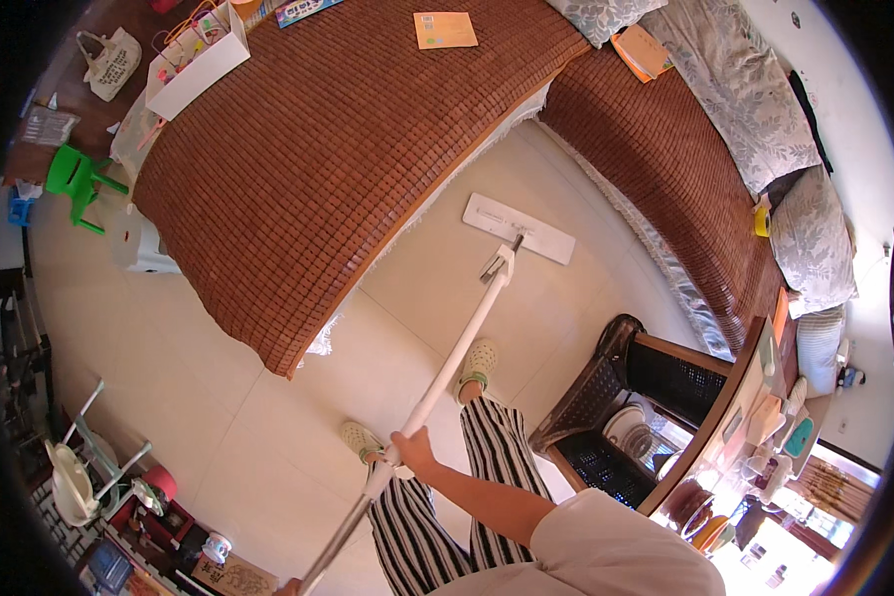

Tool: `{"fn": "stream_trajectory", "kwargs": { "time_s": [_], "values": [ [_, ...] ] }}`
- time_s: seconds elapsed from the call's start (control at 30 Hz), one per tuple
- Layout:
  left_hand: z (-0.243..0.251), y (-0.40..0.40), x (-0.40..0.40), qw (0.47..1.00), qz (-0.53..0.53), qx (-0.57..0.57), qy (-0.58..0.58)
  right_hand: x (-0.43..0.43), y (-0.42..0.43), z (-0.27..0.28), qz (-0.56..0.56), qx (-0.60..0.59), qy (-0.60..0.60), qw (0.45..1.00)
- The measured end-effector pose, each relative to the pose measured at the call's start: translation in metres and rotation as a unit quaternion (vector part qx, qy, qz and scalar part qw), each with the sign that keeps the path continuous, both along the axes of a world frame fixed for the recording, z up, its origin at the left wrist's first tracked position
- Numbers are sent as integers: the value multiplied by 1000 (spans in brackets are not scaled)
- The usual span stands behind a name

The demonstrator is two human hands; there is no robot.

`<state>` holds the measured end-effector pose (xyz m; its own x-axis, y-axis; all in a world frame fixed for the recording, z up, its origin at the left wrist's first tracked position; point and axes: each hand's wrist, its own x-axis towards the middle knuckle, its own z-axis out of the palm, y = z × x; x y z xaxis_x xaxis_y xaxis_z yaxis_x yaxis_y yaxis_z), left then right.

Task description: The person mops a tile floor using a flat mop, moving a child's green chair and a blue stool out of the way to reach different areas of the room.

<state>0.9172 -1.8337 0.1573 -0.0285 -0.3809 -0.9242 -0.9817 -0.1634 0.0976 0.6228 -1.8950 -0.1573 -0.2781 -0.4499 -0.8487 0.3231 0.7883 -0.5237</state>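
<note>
A flat mop runs slantwise through the view, its pale handle (453, 365) coming up from the bottom edge. My right hand (413, 451) is wrapped around the handle's middle. At the lower rim, my left hand (289, 587) grips the metal lower-left part of the pole; most of that hand is cut off. The white rectangular mop head (547, 240) lies flat on the beige tiled floor (410, 287), between the table with the brown mat and the matted seat. A hinged white joint (501, 262) links pole and head.
A brown tile-patterned mat (328, 149) covers the table at the left. Another mat (655, 141) covers the long seat at the right. A dark chair (588, 387) stands beside a cluttered desk (723, 417). A green child's chair (78, 182) is at far left.
</note>
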Motion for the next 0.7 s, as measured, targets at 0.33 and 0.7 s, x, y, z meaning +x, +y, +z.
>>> {"fn": "stream_trajectory", "kwargs": {
  "time_s": [0.33,0.7],
  "values": [
    [-65,-120,-88,951,-102,-285,-57,-96,-159,-4,-131,-60,-76,987],
    [-72,-83,-77,997,-14,-32,-72,-67,-137,-26,23,-22,102,994]
  ]
}}
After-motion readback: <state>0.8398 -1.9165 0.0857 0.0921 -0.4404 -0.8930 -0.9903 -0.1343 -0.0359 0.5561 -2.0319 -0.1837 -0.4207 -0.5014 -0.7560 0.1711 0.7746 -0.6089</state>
